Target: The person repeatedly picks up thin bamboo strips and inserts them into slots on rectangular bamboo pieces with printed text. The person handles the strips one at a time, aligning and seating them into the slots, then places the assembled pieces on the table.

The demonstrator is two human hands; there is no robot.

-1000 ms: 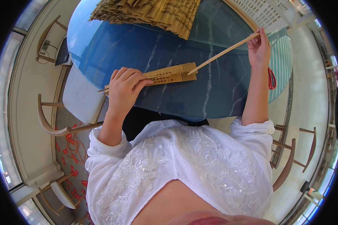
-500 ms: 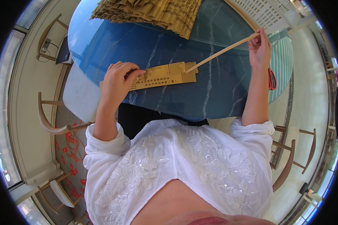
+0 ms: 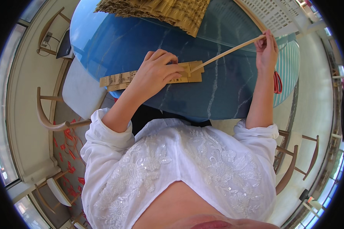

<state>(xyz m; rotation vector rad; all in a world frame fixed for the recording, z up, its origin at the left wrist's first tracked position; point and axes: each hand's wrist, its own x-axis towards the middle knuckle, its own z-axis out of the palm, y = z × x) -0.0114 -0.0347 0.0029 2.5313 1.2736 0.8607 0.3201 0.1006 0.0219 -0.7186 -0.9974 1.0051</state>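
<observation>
A long, flat gold cardboard piece [image 3: 197,76] with dark print and folded flaps lies on the blue table near its front edge. My left hand [image 3: 154,72] is over its middle, fingers bent and thumb close to the index finger at the raised folds; the palm hides part of the card. At the far right, my right hand [image 3: 266,51] pinches the upper end of a thin, pale wooden stick [image 3: 229,50]. The stick slants down to the left, and its lower tip touches the card just right of my left fingertips.
Stacked gold folded cardboard [image 3: 160,17] lies at the table's back. Red-handled scissors [image 3: 278,82] lie by my right forearm. A white perforated basket [image 3: 277,17] stands at the far right. The round blue table [image 3: 195,99] has white veins. Wooden chairs [image 3: 46,110] stand around it.
My left hand has moved right along the card, from its left part to the folds near the stick tip. My right hand and the stick have barely moved.
</observation>
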